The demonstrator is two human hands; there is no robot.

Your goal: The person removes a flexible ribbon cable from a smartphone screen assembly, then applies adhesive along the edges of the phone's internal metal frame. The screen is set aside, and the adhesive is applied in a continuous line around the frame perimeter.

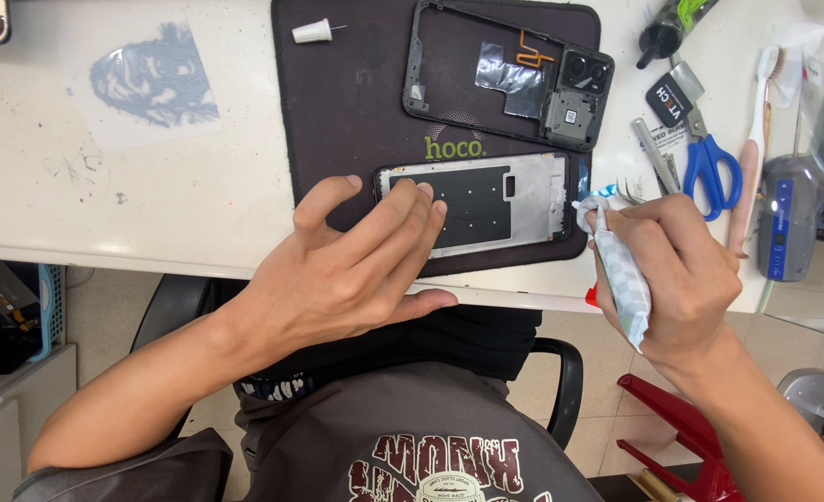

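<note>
Phone frame (486, 200) laid flat on dark work mat (347, 112), pressed down by spread fingers of open left hand (356, 265), checkered cloth (621, 279) gripped in closed right hand (682, 270) just beside frame's right end, blue scissors (710, 167) nearby.

Two phone frames (486, 200), one scissors (710, 167), one toothbrush (756, 139)

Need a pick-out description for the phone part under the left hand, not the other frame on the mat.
Start at the dark work mat on the white table. Along the mat's near edge lies a flat phone screen frame, silver metal with a black centre panel, pinned by the left hand. Unlike the empty black back frame farther up the mat, it is a solid plate with no camera block.
</note>
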